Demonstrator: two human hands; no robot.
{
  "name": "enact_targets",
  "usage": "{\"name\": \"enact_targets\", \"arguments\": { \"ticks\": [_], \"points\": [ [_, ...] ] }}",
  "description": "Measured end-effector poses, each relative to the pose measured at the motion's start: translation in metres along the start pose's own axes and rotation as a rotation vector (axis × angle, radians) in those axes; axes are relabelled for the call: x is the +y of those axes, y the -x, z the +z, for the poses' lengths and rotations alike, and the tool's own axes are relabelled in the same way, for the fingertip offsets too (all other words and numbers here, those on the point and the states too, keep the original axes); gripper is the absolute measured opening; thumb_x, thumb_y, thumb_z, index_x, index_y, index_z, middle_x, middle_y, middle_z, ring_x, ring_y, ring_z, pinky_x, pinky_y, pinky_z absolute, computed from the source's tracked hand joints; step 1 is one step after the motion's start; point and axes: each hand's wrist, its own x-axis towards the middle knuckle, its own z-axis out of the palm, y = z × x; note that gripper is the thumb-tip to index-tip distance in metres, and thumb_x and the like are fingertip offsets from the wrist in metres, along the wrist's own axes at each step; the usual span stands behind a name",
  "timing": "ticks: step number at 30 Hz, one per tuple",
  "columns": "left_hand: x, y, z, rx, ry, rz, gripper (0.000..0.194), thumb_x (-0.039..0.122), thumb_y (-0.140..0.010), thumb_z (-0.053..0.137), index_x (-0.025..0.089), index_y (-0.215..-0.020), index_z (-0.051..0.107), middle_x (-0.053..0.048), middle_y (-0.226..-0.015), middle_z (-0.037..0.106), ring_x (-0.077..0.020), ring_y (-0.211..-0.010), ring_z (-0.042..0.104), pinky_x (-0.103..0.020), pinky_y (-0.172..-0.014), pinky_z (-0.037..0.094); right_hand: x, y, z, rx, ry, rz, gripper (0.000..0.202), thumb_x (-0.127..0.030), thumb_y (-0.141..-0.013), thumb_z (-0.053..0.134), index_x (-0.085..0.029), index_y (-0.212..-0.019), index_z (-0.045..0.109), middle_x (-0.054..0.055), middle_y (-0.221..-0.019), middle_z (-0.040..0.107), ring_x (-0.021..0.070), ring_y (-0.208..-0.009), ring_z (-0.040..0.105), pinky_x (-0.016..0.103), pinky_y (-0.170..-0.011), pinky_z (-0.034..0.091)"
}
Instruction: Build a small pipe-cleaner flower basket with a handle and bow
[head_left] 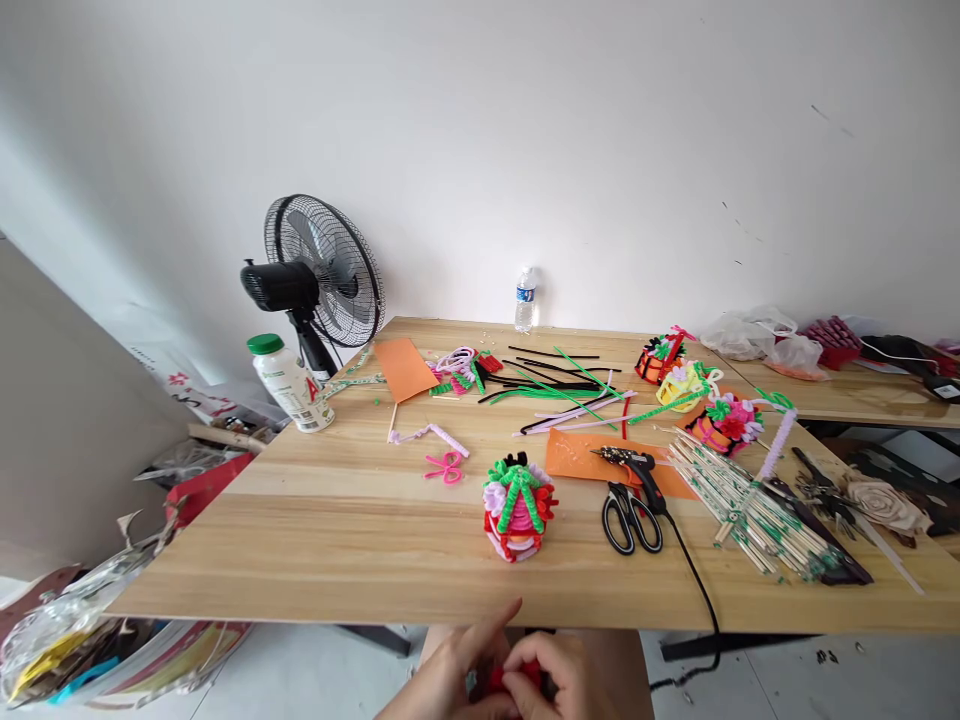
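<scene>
Low in the view, below the table's front edge, my left hand (463,668) and my right hand (559,672) meet over my lap. Between their fingertips is a small red piece (496,680), probably pipe cleaner, mostly hidden by the fingers. Both hands are closed on it, though my left index finger sticks up. Just beyond them on the table stands a small basket of pipe cleaner flowers (517,508) in green, pink, red and lilac. A pink pipe cleaner loop shape (445,468) and a bent lilac pipe cleaner (448,440) lie to its left.
Black-handled scissors (631,520) and a corded glue gun (637,468) lie right of centre on orange sheets (570,455). Further right are wrapped sticks (757,515) and more flower baskets (716,425). Loose pipe cleaners (555,385), a bottle (526,300) and a fan (322,270) are behind.
</scene>
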Motion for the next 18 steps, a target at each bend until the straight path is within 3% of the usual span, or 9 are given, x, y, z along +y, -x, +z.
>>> {"name": "enact_targets", "arguments": {
  "ticks": [3,5,6,8,10,13,15,18],
  "points": [
    [0.012,-0.007,0.004,-0.004,0.098,-0.011,0.056,0.054,-0.081,0.063,0.029,-0.131,0.055,-0.005,-0.091,0.066,-0.0175,-0.080,0.062,-0.026,-0.072,0.050,-0.003,-0.001,-0.003,0.070,-0.009,-0.050,0.016,-0.029,-0.089,0.054,-0.024,-0.083,0.068,-0.002,-0.075,0.075,0.0134,-0.068,0.068,0.018,-0.071,0.051],
    [0.021,-0.011,0.003,-0.016,0.034,-0.034,0.038,0.054,-0.080,0.065,0.022,-0.100,0.071,-0.006,-0.082,0.066,-0.0171,-0.075,0.061,-0.024,-0.066,0.047,-0.003,-0.001,-0.003,0.075,-0.017,-0.071,0.019,-0.034,-0.092,0.052,-0.025,-0.086,0.067,-0.001,-0.080,0.075,0.0145,-0.072,0.068,0.019,-0.072,0.051],
    [0.026,-0.012,-0.001,-0.019,-0.021,-0.040,0.034,0.052,-0.081,0.065,0.020,-0.086,0.073,-0.005,-0.074,0.064,-0.0158,-0.069,0.059,-0.023,-0.063,0.046,-0.001,0.000,-0.002,0.058,-0.027,-0.081,0.020,-0.038,-0.093,0.051,-0.025,-0.090,0.067,0.000,-0.080,0.075,0.0149,-0.073,0.068,0.019,-0.071,0.051],
    [0.034,-0.013,-0.016,-0.006,-0.105,-0.030,0.033,0.046,-0.086,0.061,0.018,-0.074,0.072,-0.005,-0.067,0.063,-0.0145,-0.064,0.057,-0.023,-0.060,0.044,0.007,0.002,0.000,0.043,-0.055,-0.082,0.027,-0.043,-0.095,0.046,-0.026,-0.098,0.066,0.000,-0.076,0.073,0.0149,-0.068,0.067,0.020,-0.068,0.051],
    [0.041,-0.018,-0.044,0.086,-0.159,0.010,0.033,0.042,-0.089,0.056,0.018,-0.075,0.072,-0.006,-0.069,0.065,-0.0158,-0.067,0.059,-0.024,-0.063,0.045,0.019,0.003,-0.001,0.115,-0.063,-0.060,0.033,-0.045,-0.096,0.041,-0.024,-0.098,0.065,0.000,-0.068,0.069,0.0141,-0.061,0.063,0.020,-0.063,0.051],
    [0.048,-0.045,-0.106,0.443,-0.231,-0.007,0.030,0.044,-0.084,0.059,0.017,-0.079,0.070,-0.005,-0.068,0.065,-0.0169,-0.064,0.059,-0.025,-0.061,0.046,0.041,0.000,-0.010,0.360,-0.038,-0.022,0.039,-0.044,-0.098,0.037,-0.021,-0.082,0.065,0.001,-0.058,0.061,0.0133,-0.053,0.058,0.020,-0.056,0.048],
    [0.051,-0.079,-0.151,0.588,-0.312,-0.099,0.031,0.043,-0.082,0.059,0.015,-0.088,0.071,-0.005,-0.067,0.066,-0.0187,-0.065,0.061,-0.027,-0.063,0.047,0.054,-0.005,-0.018,0.473,-0.027,-0.004,0.038,-0.043,-0.097,0.039,-0.019,-0.080,0.064,0.000,-0.055,0.057,0.0132,-0.050,0.056,0.020,-0.052,0.047],
    [0.049,-0.144,-0.207,0.665,-0.562,-0.272,0.043,0.035,-0.085,0.055,0.011,-0.121,0.061,-0.008,-0.090,0.071,-0.0205,-0.080,0.065,-0.028,-0.073,0.049,0.065,-0.016,-0.026,0.582,-0.005,0.025,0.037,-0.044,-0.096,0.042,-0.019,-0.080,0.064,-0.002,-0.051,0.054,0.0129,-0.045,0.052,0.021,-0.047,0.045]
  ]
}}
